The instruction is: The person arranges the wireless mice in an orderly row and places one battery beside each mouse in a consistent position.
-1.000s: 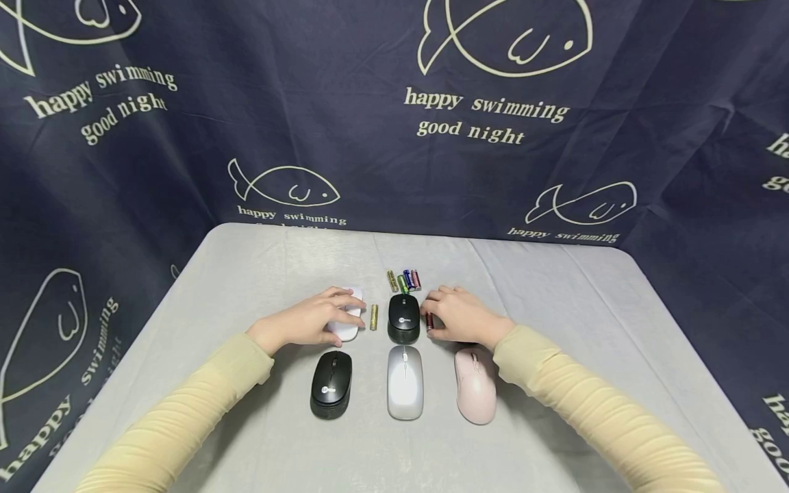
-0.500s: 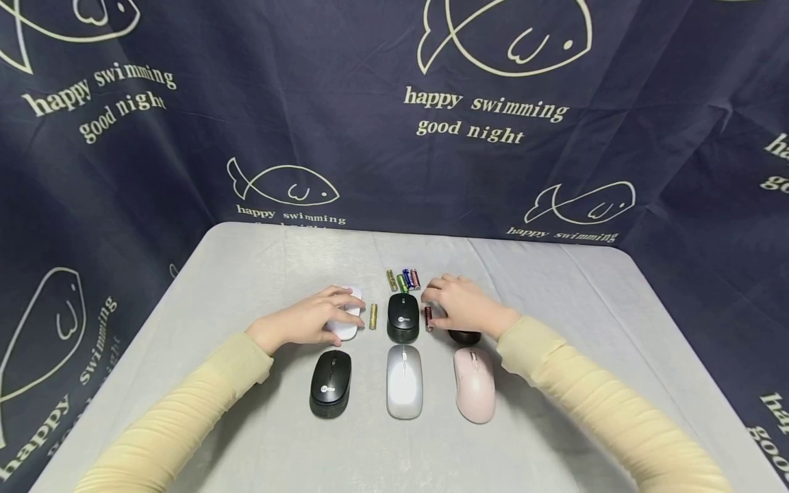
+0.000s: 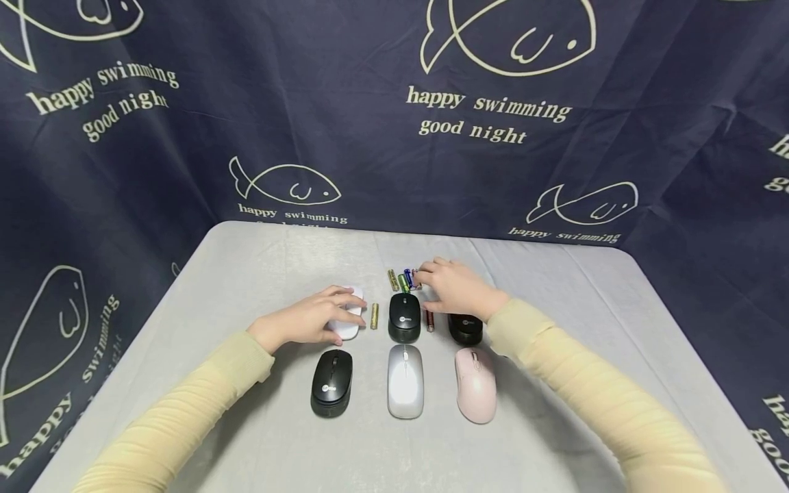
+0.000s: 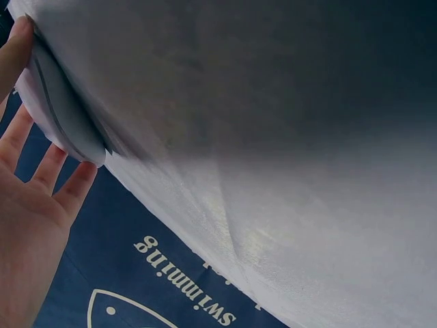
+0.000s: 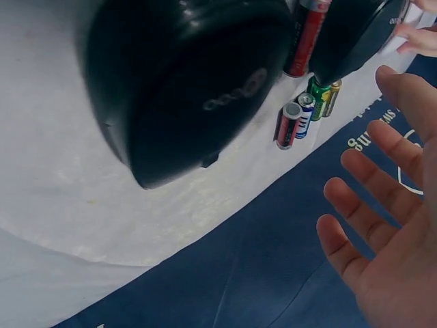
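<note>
Left of the frame's centre, the left hand (image 3: 313,318) loosely grasps the white mouse (image 3: 348,331), thumb and fingers spread about it; if the mouse slides right, it could knock the gold battery (image 3: 374,317) just beside it and set it rolling. The black mouse (image 3: 331,383) below looks safe unless the wrist drops. Near the centre, a cluster of batteries (image 3: 403,283) lies just above another black mouse (image 3: 404,318); a careless fingertip could scatter these round cells. The right hand (image 3: 458,287), right of centre, reaches over the cluster's right end with nothing visibly in its grasp; I cannot tell whether it touches. Its thumb is close to the dark red battery (image 3: 430,322), so a sideways sweep could dislodge that.
</note>
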The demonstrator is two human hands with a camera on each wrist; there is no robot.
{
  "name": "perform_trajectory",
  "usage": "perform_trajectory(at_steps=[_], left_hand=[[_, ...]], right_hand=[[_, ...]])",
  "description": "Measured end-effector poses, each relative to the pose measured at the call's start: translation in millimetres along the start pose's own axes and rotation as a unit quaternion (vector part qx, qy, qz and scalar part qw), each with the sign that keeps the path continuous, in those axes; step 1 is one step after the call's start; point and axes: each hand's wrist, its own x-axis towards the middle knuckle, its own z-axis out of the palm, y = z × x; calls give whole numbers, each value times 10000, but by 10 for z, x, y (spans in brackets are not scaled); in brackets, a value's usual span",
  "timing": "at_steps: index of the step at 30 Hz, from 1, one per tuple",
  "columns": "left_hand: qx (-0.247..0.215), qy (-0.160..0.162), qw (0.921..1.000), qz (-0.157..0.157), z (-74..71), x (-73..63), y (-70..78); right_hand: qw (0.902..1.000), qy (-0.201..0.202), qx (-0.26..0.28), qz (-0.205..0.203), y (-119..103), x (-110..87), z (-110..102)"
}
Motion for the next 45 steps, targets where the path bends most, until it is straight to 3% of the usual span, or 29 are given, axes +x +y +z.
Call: perform_trajectory(at_steps=[22,45], left_hand=[[25,-31,10000,-13,-12,10,11],[51,13,10000,10,-14,0,8]], right_hand=[[9995,-129,61,280,33,362,29],[9984,-437,180,321,72,600,249]])
